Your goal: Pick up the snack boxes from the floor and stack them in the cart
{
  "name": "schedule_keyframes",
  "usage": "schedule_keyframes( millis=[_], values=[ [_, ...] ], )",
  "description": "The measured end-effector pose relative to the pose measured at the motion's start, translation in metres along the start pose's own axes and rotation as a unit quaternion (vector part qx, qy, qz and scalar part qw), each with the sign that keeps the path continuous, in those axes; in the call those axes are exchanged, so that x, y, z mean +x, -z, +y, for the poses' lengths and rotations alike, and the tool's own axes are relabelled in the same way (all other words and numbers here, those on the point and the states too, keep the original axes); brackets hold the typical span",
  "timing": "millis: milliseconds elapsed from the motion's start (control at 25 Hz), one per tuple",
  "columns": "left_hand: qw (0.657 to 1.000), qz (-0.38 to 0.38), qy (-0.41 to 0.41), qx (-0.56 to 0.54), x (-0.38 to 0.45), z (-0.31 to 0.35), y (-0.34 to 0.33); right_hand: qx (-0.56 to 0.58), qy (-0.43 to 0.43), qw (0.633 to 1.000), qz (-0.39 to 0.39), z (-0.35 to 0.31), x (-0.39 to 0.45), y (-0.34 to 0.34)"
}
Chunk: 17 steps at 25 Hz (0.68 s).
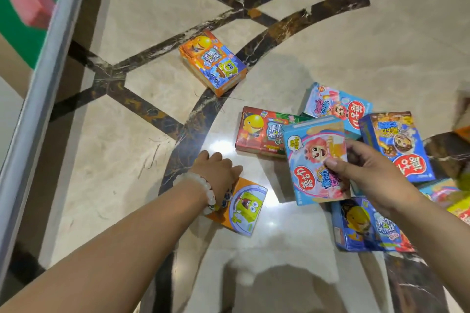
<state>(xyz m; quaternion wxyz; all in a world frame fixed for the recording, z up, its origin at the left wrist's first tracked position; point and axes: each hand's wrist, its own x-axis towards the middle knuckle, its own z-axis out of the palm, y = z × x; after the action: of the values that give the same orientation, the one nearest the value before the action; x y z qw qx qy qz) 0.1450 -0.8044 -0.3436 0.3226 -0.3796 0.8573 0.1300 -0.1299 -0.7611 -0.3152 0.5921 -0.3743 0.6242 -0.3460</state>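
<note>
My right hand [368,173] grips a light blue and pink snack box [312,160], lifted and tilted above the pile. My left hand [216,168] rests on the near end of an orange box with a yellow cartoon figure [244,208] lying flat on the floor; its fingers curl over the box's top edge. Another orange box [213,61] lies alone further away. A red box [262,132], a pale blue box [335,107], a dark blue box [396,145] and a blue box [368,226] lie clustered at the right. The cart's metal rim [50,58] runs along the left, with a pink box [28,0] inside.
The floor is glossy beige marble [127,173] with dark inlaid bands. More boxes [452,198] show partly at the right edge. The cart's green interior [15,40] fills the upper left corner.
</note>
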Motion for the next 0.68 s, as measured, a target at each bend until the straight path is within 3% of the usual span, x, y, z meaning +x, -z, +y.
schedule_keyframes(
  millis=[200, 320, 400, 480, 560, 680],
  values=[
    [0.988, -0.019, 0.066, -0.139, -0.007, -0.015, -0.008, 0.073, -0.03, 0.997, -0.001, -0.007, 0.001, -0.004],
    [0.934, 0.033, 0.13, -0.331, -0.023, -0.031, -0.007, 0.119, -0.08, 0.989, -0.035, -0.02, 0.002, -0.008],
    [0.849, 0.058, 0.156, -0.501, -0.039, -0.042, 0.0, 0.14, -0.103, 0.984, -0.046, -0.037, -0.001, -0.01],
    [0.709, 0.085, 0.143, -0.686, -0.06, -0.047, 0.017, 0.141, -0.097, 0.984, -0.042, -0.065, -0.01, -0.007],
    [0.59, 0.114, 0.134, -0.788, -0.089, -0.047, 0.051, 0.131, -0.097, 0.985, -0.054, -0.105, -0.032, -0.002],
    [0.496, 0.152, 0.121, -0.846, -0.145, -0.04, 0.119, 0.15, -0.089, 0.984, -0.044, -0.175, -0.08, 0.008]
  ],
)
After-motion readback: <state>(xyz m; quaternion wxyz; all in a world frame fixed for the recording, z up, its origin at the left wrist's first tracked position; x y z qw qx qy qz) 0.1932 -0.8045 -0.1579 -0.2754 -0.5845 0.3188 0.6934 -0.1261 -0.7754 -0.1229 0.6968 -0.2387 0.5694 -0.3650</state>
